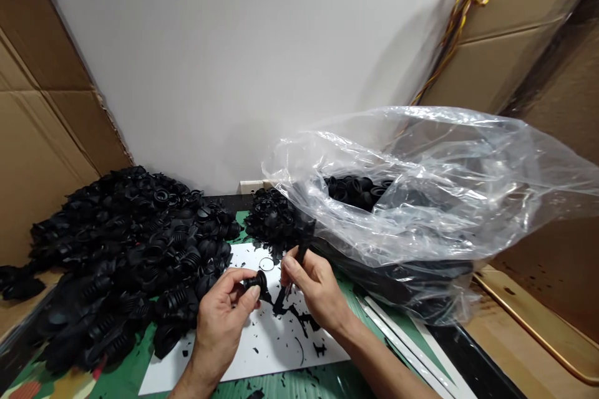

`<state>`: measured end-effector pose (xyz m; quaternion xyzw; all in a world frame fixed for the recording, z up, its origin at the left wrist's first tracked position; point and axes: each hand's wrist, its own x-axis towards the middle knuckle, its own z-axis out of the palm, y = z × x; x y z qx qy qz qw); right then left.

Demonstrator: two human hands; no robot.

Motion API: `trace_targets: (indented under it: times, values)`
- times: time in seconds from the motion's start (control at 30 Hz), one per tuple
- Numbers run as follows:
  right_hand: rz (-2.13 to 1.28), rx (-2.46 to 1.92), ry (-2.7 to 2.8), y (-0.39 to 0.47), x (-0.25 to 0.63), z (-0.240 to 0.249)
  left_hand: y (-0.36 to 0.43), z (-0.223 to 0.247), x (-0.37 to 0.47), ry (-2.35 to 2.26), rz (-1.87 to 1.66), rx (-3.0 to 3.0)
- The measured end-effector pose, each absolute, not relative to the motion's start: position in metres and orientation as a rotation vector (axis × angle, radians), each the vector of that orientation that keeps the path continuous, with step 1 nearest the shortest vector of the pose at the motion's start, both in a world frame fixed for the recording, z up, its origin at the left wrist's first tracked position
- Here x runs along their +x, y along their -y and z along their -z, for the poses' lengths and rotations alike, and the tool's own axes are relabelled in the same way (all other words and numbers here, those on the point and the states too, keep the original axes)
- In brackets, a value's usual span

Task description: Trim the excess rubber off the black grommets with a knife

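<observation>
Left hand [219, 318]: pinching rubber part [253, 282]
Right hand [318, 287]: fingers narrow, contents unclear
Pile [135, 237]: many likely left
Bag [365, 234]: some likely done

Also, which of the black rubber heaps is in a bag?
The rightmost heap, inside the clear plastic bag; the large left heap and small middle heap lie outside it.

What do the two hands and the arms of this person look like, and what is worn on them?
The left hand and right hand wear no gloves. No sleeve, watch or bracelet shows on the visible wrists and forearms, nor any ring on the visible fingers.
</observation>
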<state>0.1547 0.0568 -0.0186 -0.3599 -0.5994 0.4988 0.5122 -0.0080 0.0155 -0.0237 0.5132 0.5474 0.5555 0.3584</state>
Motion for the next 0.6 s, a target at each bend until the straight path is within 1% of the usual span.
trace_targets:
  times: [0.07, 0.23, 0.3, 0.4, 0.43, 0.5, 0.57, 0.6]
  values:
    - [-1.170, -0.881, 1.490, -0.053, 0.152, 0.016, -0.016, 0.025, -0.009, -1.415, -1.424, 1.360]
    - [-0.881, -0.850, 1.669, -0.045, 0.142, 0.013, -0.017, 0.026, -0.010, -1.431, -1.416, 1.524]
    - [-0.908, -0.864, 1.657, -0.046, 0.138, 0.015, -0.017, 0.025, -0.009, -1.457, -1.416, 1.640]
    - [-1.075, -0.951, 1.629, -0.052, 0.138, 0.019, -0.014, 0.022, -0.007, -1.479, -1.418, 1.870]
    - [-1.063, -1.008, 1.622, -0.055, 0.140, 0.020, -0.013, 0.022, -0.006, -1.465, -1.428, 1.945]
    - [-0.860, -1.149, 1.609, -0.060, 0.146, 0.021, -0.011, 0.021, -0.005, -1.439, -1.462, 2.033]
    - [-0.595, -1.252, 1.570, -0.064, 0.154, 0.021, -0.010, 0.021, -0.005, -1.462, -1.478, 2.026]
    - [-0.525, -1.267, 1.554, -0.065, 0.157, 0.021, -0.011, 0.021, -0.005, -1.494, -1.476, 1.994]
